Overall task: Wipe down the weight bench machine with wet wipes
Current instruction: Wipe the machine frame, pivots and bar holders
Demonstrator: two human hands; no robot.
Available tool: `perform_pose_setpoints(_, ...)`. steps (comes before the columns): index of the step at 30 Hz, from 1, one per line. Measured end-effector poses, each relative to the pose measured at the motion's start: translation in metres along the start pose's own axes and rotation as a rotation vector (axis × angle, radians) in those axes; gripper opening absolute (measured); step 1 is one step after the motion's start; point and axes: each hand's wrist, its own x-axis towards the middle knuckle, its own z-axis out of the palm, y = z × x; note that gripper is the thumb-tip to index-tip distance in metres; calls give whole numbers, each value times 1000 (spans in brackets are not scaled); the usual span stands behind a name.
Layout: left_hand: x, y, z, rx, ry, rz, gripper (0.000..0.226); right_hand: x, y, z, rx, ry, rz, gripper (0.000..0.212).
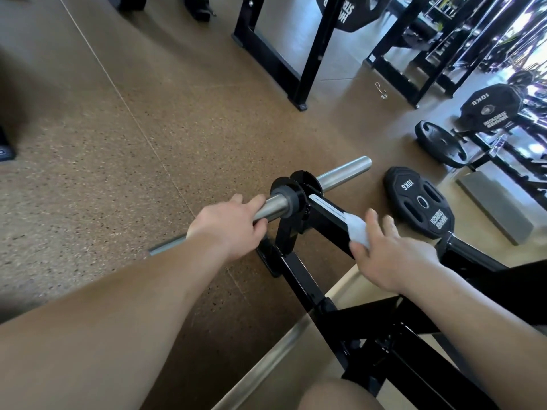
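The weight bench machine is all glossy black square tubing, bolted together at angles. A long white sticker runs along the top of the sloped arm. Round brushed-steel sleeves stick out either side of a black collar at the top of that arm. They're smooth and a bit shiny.

The left hand is wrapped around the nearer steel sleeve, fingers curled over the top, gripping it just short of the grey collar ring. The right hand lies on the sloped arm with its fingers stretched out and spread. It's pressing a wet wipe flat against the metal. The wipe is white, soft-looking and bunched into a rough pad. It sits under the thumb-side edge of that hand, right at the lower end of the sticker. So the two hands are on the same part of the machine, with the collar between them.

The floor is brown speckled rubber matting with a thin seam line. A black rubbery plate marked 10KG, with grip cut-outs, lies flat on the floor just beyond the right hand. A second black plate leans further back, near more black racks.
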Motion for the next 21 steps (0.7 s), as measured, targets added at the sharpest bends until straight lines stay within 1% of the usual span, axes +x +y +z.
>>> perform_pose_setpoints(2, 1, 1, 0, 6, -11, -18, 54, 15, -14, -1, 56, 33, -72, 66)
perform_pose_setpoints(5, 0, 2, 2, 61, 7, -18, 53, 28, -24, 7, 109, 168, -146, 55)
perform_pose_setpoints(6, 0, 2, 2, 70, 10, -13, 53, 27, -24, 9, 99, 180, -165, 55)
perform_pose_setpoints(7, 0, 2, 3, 80, 14, -6, 53, 22, -21, 10, 97, 157, -167, 57)
perform_pose_setpoints(9, 0, 1, 2, 83, 22, 0, 54, 6, -10, 9, 62, 92, -101, 63)
perform_pose_setpoints(11, 0, 1, 2, 71, 23, 0, 53, -12, 8, 9, -56, 8, 33, 64)
perform_pose_setpoints(13, -1, 2, 2, 73, 24, -4, 53, -24, 19, 8, -115, -46, 129, 65)
perform_pose_setpoints(15, -1, 3, 2, 88, 26, -3, 53, -27, 19, 5, -154, -70, 148, 66)
perform_pose_setpoints(18, 0, 4, 3, 111, 33, -7, 55, -9, 1, -2, -130, -3, -17, 59)
perform_pose_setpoints(21, 0, 4, 5, 115, 41, -2, 54, 26, -22, -5, 7, 68, -171, 69)
